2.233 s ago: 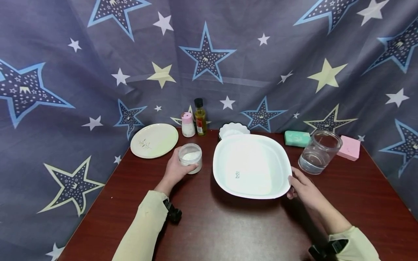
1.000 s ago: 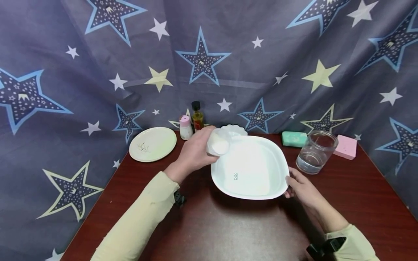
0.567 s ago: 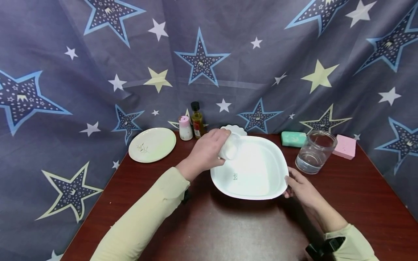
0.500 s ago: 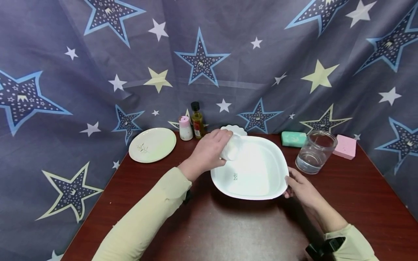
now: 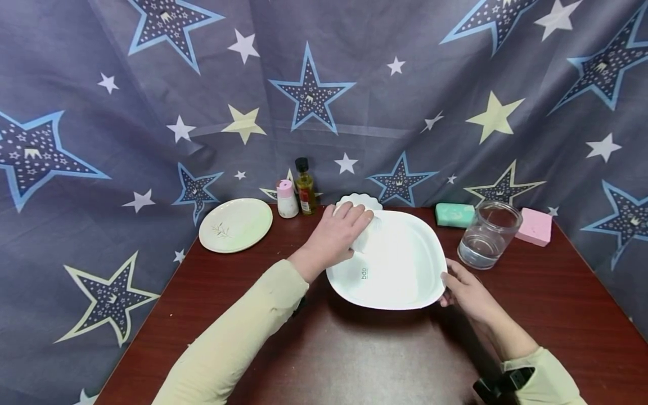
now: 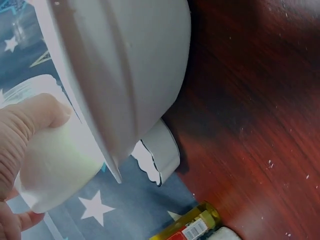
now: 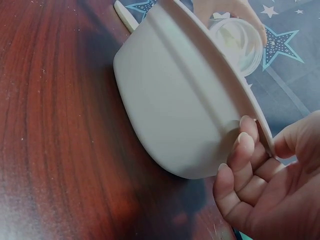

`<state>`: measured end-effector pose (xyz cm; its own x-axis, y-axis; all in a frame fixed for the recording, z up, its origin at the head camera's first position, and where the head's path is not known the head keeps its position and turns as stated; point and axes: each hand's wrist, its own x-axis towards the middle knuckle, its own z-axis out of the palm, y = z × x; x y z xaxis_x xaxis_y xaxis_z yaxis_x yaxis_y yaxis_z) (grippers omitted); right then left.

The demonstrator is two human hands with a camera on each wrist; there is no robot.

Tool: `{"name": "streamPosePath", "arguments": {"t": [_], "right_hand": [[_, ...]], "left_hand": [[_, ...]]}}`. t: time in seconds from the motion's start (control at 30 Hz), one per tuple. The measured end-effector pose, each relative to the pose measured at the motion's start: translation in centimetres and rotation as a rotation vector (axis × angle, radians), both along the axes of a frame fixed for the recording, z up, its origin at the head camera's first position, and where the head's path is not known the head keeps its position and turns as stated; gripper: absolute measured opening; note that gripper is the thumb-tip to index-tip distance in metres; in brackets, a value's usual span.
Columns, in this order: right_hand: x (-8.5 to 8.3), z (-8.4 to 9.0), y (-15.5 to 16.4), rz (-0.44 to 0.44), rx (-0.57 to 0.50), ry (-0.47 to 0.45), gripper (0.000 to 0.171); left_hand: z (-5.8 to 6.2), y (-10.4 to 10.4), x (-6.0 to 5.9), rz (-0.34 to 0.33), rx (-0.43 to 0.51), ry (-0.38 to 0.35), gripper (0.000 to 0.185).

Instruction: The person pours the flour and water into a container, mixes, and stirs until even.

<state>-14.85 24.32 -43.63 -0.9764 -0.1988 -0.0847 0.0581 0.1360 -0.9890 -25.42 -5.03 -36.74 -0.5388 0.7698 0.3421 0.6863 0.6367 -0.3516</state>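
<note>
My left hand (image 5: 336, 233) grips a clear jar (image 6: 62, 155) with white contents and holds it tipped over the left side of a white basin (image 5: 400, 270). In the head view the hand covers much of the jar. Its round mouth faces into the basin in the right wrist view, where white stuff shows inside the jar (image 7: 239, 45). On the basin's right side, my right hand (image 5: 471, 292) pinches the rim, thumb on top and curled fingers (image 7: 243, 147) underneath. White on white hides whatever lies in the basin.
Behind the basin is a scalloped white dish (image 5: 359, 199). A plate (image 5: 236, 225), a pink-capped shaker (image 5: 287, 202) and an oil bottle (image 5: 306, 188) stand at the back left. To the right are a glass jar of water (image 5: 488, 236), a green block (image 5: 454, 215) and a pink block (image 5: 535, 226).
My left hand has lifted the jar from the table, carried it right over the basin and tipped it further and further. The right hand keeps its hold on the rim.
</note>
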Motion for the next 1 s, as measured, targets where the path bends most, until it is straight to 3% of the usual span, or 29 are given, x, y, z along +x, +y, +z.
{"name": "streamPosePath", "arguments": {"t": [0.17,0.4,0.63,1.0], "right_hand": [[0.0,-0.1,0.0,0.006,-0.008,0.000,0.042],[0.1,0.0,0.0,-0.003,-0.009,-0.004,0.043],[0.1,-0.1,0.0,0.001,-0.016,0.007,0.042],[0.1,0.0,0.0,-0.001,0.003,0.014,0.042]], "left_hand": [[-0.2,0.3,-0.1,-0.025,-0.028,0.056,0.071],[-0.3,0.5,-0.2,-0.012,-0.083,0.065,0.070],[-0.4,0.7,-0.3,-0.007,-0.089,0.121,0.052],[-0.5,1.1,-0.2,-0.009,-0.204,0.129,0.061]]}}
